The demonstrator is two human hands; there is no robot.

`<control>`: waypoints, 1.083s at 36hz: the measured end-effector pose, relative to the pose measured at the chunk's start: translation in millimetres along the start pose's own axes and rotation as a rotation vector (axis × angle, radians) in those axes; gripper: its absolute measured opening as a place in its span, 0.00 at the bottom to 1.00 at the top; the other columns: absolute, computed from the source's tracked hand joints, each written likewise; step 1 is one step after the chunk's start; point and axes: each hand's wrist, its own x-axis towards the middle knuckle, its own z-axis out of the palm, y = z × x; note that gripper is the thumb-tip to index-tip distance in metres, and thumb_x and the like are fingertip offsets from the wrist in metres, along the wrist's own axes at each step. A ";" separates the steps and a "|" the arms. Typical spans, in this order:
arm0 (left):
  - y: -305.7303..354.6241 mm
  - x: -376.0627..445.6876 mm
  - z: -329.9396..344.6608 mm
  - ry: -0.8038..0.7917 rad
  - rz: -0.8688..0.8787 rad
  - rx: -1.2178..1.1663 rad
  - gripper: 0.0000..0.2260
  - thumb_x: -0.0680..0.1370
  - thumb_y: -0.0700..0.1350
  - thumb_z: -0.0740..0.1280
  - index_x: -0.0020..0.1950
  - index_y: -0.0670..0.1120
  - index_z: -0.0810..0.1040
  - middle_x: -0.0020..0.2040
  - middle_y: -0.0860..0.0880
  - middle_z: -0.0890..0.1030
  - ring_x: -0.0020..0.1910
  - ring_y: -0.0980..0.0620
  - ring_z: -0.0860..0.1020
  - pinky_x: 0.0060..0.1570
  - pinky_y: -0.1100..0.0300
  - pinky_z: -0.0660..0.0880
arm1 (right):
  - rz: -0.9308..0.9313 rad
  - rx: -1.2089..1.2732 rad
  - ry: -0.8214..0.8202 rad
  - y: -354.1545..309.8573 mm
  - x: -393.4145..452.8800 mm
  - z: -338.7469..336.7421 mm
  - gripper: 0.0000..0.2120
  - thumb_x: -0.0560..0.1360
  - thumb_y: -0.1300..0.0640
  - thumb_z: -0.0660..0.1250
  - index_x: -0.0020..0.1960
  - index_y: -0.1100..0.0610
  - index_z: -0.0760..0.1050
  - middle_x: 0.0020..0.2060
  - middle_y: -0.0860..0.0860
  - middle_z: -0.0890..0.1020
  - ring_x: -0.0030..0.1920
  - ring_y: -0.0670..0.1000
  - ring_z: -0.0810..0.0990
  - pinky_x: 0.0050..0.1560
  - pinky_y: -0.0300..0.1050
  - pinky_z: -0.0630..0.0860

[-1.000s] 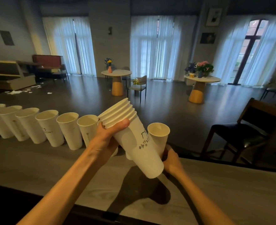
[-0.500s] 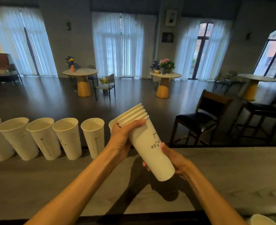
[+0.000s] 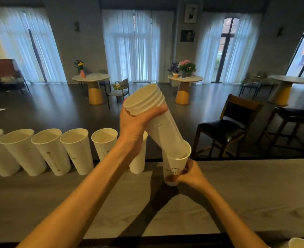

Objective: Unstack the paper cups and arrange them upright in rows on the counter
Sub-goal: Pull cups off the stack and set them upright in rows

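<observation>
Presently, left hand (image 3: 136, 122) wrapped around the upper end of the cup stack (image 3: 154, 115), thumb across the front just under the rims, fingers hidden behind; stack tilted, rims toward upper left, held above the counter (image 3: 246, 190). Right hand (image 3: 187, 173) pinching the lowest cup (image 3: 176, 163) near its base, fingers curled on its right side; this cup partly drawn off, the stack's bottom end still sitting inside its mouth. Cup's base at or just above the counter; contact cannot be told. Row of cups (image 3: 58, 151) stands upright along the far edge of the counter, rims touching or nearly so; nearest one partly hidden behind the left wrist. Another cup rim (image 3: 301, 244) at lower right corner. Dark chair (image 3: 226, 127) beyond the counter.
</observation>
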 end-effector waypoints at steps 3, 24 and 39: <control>12.0 6.7 -13.3 0.030 -0.001 -0.074 0.43 0.58 0.56 0.82 0.71 0.50 0.73 0.61 0.47 0.81 0.60 0.48 0.81 0.59 0.41 0.81 | 0.056 0.067 0.051 3.2 14.6 17.6 0.38 0.55 0.58 0.85 0.61 0.46 0.73 0.56 0.43 0.80 0.61 0.49 0.76 0.63 0.59 0.76; -6.4 0.0 -57.3 -0.011 -0.073 -0.085 0.35 0.61 0.54 0.79 0.67 0.48 0.77 0.59 0.45 0.83 0.59 0.47 0.81 0.55 0.52 0.82 | -0.003 -0.113 -0.015 7.0 59.3 33.5 0.44 0.58 0.54 0.84 0.69 0.47 0.68 0.62 0.43 0.77 0.64 0.48 0.75 0.64 0.55 0.75; -41.0 -46.6 50.4 -0.338 -0.257 -0.139 0.22 0.68 0.44 0.78 0.60 0.44 0.79 0.48 0.50 0.86 0.50 0.52 0.85 0.47 0.57 0.82 | 0.007 0.351 -0.230 -15.6 -29.2 -64.7 0.51 0.71 0.27 0.61 0.67 0.74 0.66 0.55 0.75 0.72 0.53 0.70 0.73 0.59 0.62 0.68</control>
